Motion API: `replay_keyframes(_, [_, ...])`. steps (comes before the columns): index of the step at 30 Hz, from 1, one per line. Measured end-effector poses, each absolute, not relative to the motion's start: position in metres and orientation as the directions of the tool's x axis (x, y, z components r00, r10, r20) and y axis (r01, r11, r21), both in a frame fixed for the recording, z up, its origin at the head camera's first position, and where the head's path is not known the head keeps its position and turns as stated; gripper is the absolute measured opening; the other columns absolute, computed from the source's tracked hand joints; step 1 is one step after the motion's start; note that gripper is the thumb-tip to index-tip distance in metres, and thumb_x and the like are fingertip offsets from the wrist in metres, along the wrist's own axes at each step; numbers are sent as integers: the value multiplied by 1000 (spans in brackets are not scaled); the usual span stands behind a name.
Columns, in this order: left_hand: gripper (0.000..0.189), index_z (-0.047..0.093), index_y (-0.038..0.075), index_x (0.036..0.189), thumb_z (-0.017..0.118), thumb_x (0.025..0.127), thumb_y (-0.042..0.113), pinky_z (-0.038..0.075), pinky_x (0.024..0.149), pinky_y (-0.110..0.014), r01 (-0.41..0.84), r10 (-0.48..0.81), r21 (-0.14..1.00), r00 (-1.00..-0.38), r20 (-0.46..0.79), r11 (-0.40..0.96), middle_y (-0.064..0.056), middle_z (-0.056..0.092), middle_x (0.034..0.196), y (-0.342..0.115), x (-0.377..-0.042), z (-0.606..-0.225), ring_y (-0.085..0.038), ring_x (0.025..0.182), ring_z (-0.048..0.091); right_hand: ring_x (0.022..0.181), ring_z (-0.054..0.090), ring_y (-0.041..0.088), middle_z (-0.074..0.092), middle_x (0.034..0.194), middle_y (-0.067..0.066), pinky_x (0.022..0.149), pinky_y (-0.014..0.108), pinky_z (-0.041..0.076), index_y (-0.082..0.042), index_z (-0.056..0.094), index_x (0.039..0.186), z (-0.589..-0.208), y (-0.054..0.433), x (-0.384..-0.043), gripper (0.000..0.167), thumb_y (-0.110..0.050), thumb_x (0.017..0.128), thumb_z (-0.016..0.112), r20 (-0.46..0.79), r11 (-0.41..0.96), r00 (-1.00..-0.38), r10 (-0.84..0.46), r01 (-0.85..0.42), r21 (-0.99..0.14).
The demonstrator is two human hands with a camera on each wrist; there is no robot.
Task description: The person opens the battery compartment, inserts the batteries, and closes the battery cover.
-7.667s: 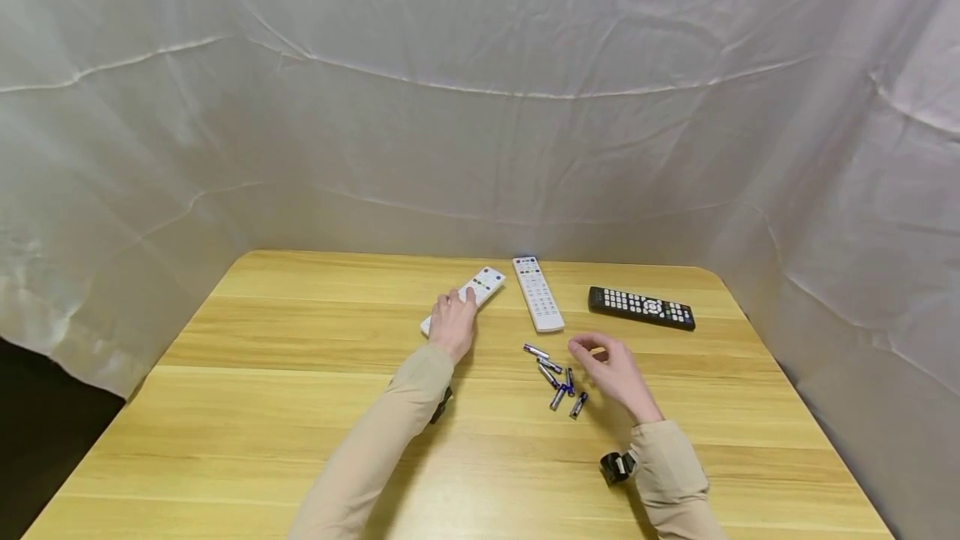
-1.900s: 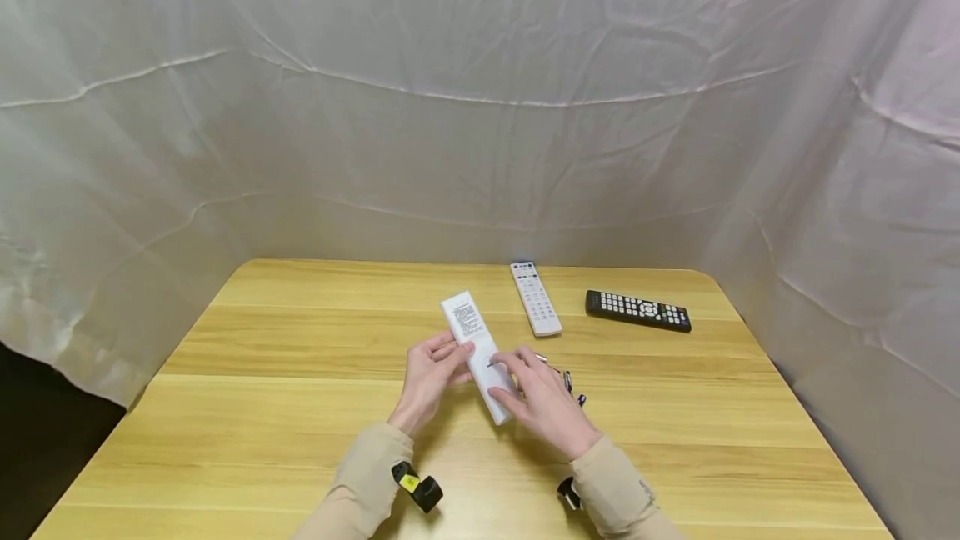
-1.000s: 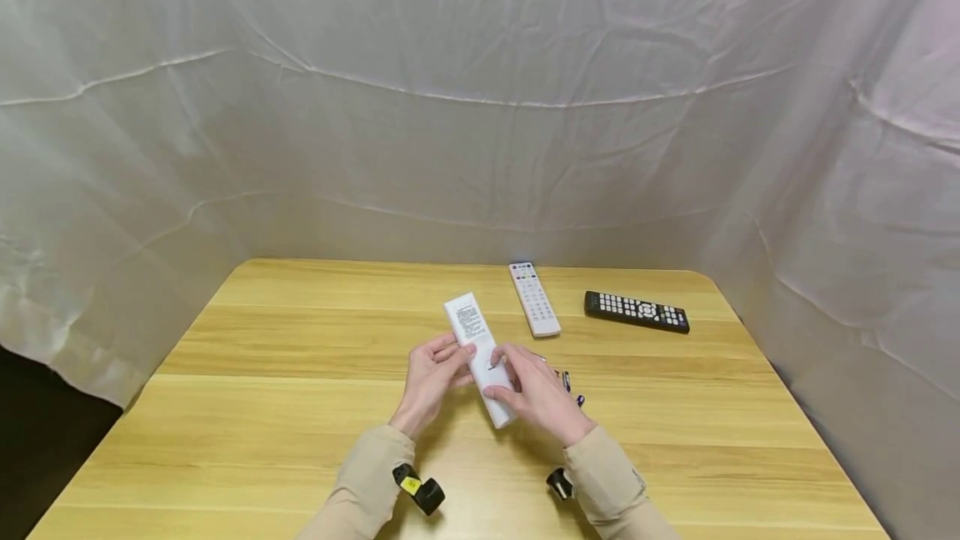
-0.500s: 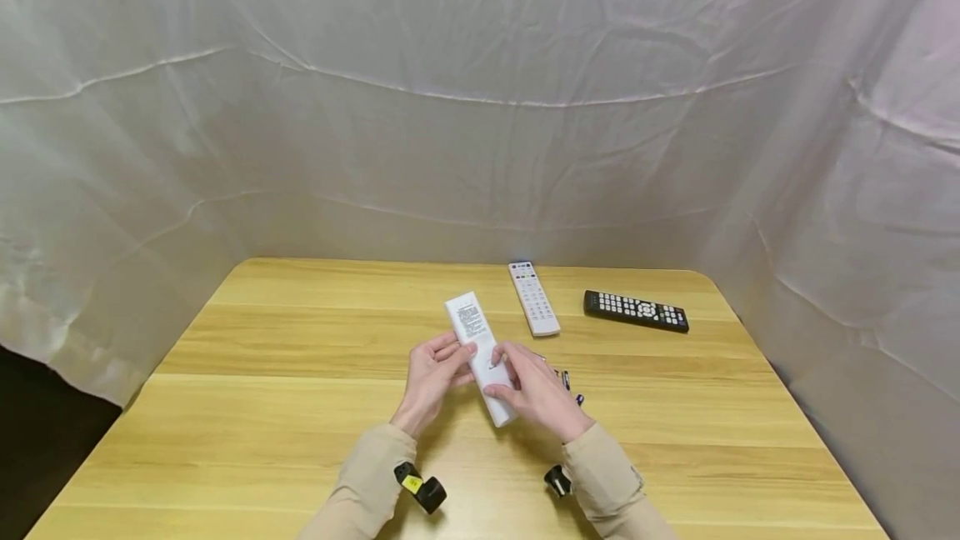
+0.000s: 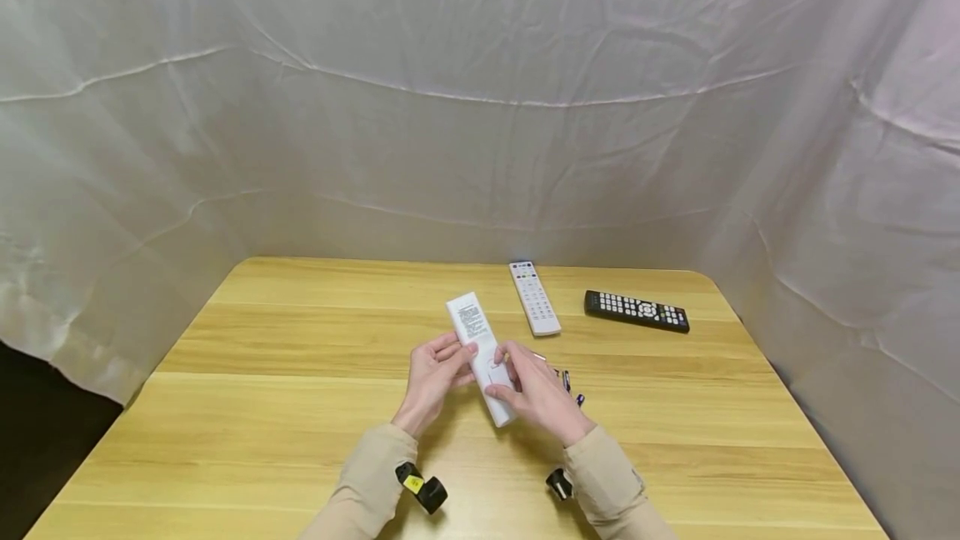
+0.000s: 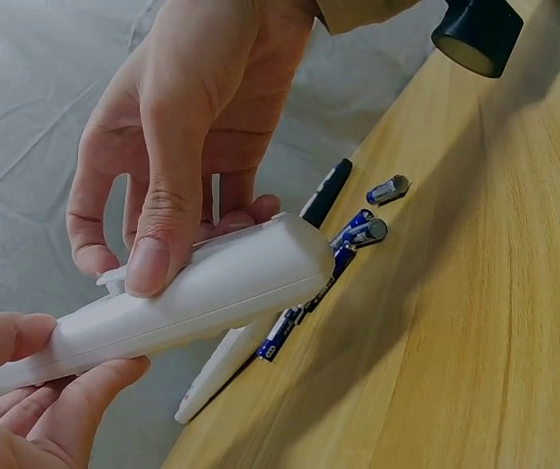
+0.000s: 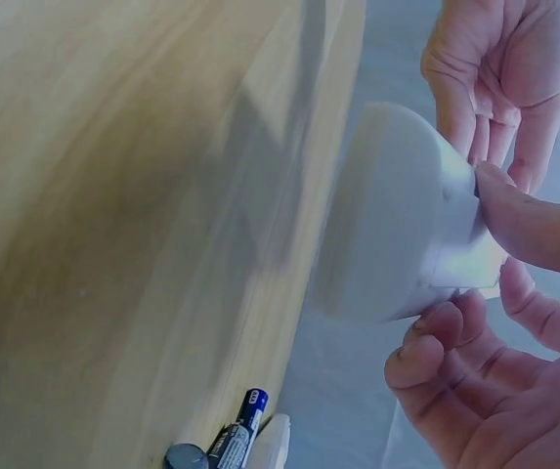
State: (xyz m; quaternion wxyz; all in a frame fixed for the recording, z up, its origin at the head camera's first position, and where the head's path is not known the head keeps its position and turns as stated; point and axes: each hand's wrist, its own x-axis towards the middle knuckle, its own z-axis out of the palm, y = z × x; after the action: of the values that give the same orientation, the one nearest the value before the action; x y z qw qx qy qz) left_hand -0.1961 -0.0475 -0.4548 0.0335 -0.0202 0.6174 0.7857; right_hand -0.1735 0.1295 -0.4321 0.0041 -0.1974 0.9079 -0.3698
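Observation:
A white remote control (image 5: 470, 317) is held back side up above the table, its printed label at the far end. My left hand (image 5: 432, 375) grips it near the middle, thumb on the back and fingers beneath. My right hand (image 5: 542, 392) is at the near half, thumb and index finger pinching the battery cover (image 5: 498, 374). In the left wrist view the cover's latch end (image 6: 111, 280) stands slightly raised by the index fingertip. The right wrist view shows the cover edge (image 7: 465, 256) between thumb and fingers. The compartment inside is hidden.
Several loose batteries (image 5: 566, 382) lie on the wooden table (image 5: 300, 407) just beyond my right hand, partly covered by it. Farther back lie a second white remote control (image 5: 535, 300) and a black one (image 5: 636, 311), both keys up. A pale curtain surrounds the table.
Earlier the remote control lay keys up under my left hand; it has since been lifted and turned over. Over the last half second the cover has shifted slightly, with a seam now showing.

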Motion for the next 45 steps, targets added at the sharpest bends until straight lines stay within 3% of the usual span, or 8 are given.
replay_keyframes(18, [42,56,-12,131,65,93,0,67,72,-27,-69,8,971,-998,-69,-230,-34,66,121,-49,-195,-456,-19,87,75,72,63,15,65,86,3,56,12,49,-8,60,105,-430,127,-163,32,-7,81,81,293,730,-896,-335,-443,-520])
replay_keyframes(25, [41,55,-13,131,65,93,-1,67,72,-26,-70,2,968,-997,-71,-241,-34,67,120,-49,-196,-456,-17,85,75,72,63,11,68,88,4,57,11,52,-8,62,110,-428,128,-159,33,-8,82,80,304,720,-901,-308,-430,-545])
replay_keyframes(36, [41,56,-12,130,66,94,2,66,71,-25,-72,-6,970,-997,-76,-233,-32,68,119,-50,-194,-456,-17,84,75,71,64,14,68,89,8,62,28,63,-6,64,108,-432,131,-156,33,0,81,80,329,647,-906,-267,-422,-636])
replay_keyframes(45, [40,57,-12,130,66,94,3,66,70,-25,-78,-17,966,-996,-84,-246,-31,70,117,-49,-193,-457,-13,82,74,70,61,11,66,87,8,62,16,59,-3,62,111,-430,142,-160,35,3,80,78,368,631,-893,-259,-445,-636])
